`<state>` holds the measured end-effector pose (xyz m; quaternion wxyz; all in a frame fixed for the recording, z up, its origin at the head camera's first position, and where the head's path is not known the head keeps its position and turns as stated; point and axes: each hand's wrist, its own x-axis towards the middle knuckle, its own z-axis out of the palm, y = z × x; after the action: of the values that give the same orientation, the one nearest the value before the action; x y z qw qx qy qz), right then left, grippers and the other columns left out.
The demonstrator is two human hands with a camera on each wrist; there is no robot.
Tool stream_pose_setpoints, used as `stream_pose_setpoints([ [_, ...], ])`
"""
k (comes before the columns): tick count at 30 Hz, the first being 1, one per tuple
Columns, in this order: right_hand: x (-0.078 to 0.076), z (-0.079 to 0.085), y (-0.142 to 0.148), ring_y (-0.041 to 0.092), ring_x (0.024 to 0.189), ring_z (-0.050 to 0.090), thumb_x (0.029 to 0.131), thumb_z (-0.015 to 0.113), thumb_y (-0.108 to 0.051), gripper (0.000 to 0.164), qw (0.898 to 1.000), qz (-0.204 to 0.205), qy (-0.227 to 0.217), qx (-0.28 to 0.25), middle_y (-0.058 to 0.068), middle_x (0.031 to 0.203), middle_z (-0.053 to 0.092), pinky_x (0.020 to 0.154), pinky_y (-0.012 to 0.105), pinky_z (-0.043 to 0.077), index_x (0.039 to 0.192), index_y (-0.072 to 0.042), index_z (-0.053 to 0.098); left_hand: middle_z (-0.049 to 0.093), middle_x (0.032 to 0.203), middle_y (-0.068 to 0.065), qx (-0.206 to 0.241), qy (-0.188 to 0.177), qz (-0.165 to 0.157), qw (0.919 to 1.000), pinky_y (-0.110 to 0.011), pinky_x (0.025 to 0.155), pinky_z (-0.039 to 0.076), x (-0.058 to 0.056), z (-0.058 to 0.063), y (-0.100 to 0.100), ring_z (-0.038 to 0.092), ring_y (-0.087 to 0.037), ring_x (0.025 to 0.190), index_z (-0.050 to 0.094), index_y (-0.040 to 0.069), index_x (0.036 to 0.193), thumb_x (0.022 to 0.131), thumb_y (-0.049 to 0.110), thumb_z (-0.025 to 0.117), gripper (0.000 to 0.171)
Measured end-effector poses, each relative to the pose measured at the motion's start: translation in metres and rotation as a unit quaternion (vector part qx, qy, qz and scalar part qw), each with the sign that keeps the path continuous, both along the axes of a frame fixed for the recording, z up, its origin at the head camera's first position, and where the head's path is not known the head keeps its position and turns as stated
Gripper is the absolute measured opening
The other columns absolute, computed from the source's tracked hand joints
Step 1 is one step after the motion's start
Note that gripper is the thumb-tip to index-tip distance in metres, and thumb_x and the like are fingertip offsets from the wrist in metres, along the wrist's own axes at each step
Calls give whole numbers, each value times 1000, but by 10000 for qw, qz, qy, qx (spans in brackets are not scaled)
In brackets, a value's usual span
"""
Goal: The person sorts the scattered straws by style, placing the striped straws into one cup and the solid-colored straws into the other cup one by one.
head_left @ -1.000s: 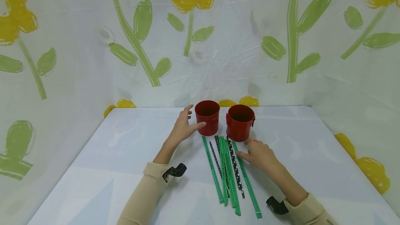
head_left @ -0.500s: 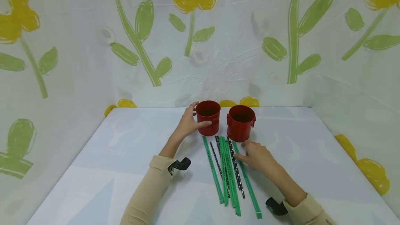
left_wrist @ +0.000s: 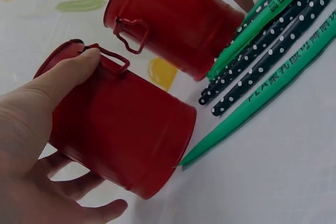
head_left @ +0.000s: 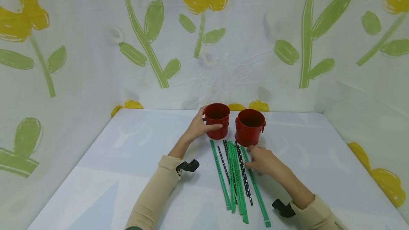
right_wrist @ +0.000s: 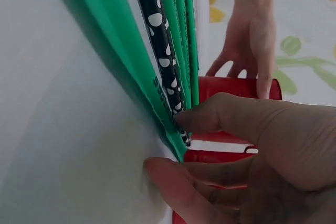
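Observation:
My left hand holds the left red metal bucket. Its thumb lies near the rim by a small side handle, and the other fingers reach round the far side, partly hidden. The bucket stands upright. My right hand is low at the far ends of the straws, in front of the second red bucket. In the right wrist view, its thumb is right at a black straw with white dots. The index finger is apart from the thumb, beside the outer green-wrapped straw.
Several green-wrapped straws and dotted black straws lie lengthwise in front of the buckets. The pale table meets a flower-printed sheet behind and at both sides.
My left hand has moved right and closed round the left bucket. My right hand stays by the straw ends, with only a slight shift. The head view has turned a little left.

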<state>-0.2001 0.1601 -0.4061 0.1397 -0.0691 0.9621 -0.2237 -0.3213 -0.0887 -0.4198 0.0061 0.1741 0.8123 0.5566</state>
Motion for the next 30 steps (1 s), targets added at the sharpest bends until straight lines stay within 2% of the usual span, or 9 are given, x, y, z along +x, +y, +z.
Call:
stream_pose_setpoints([
  [6,-6,-2,-9,15,58,57,83,77,-17,52,9998,4,69,180,5,76,60,49,22,50,128,-1,56,47,145,7,143,-32,118,9998,-52,104,48,-2,0,-4,41,-25,136,33,30,145,75,38,83,86],
  [12,-9,-4,-14,15,63,56,81,78,-16,52,9994,29,209,268,4,77,59,51,22,50,127,-1,58,47,145,7,104,-99,154,9998,-51,105,48,-3,0,-12,40,-22,137,33,28,145,75,37,84,87],
  [23,-4,2,-8,17,56,60,80,79,-13,48,9996,-188,-184,78,9,81,63,50,21,54,122,-3,58,42,151,1,-225,-49,120,9997,-53,104,48,-4,7,-25,41,-25,137,20,23,155,75,37,84,104],
  [30,-8,3,-7,16,56,61,80,78,-9,44,9996,-123,-237,-93,9,81,66,51,22,55,120,-2,61,39,153,1,-338,7,275,9990,-52,105,47,-4,8,-21,38,-24,140,20,27,156,76,43,82,102],
])
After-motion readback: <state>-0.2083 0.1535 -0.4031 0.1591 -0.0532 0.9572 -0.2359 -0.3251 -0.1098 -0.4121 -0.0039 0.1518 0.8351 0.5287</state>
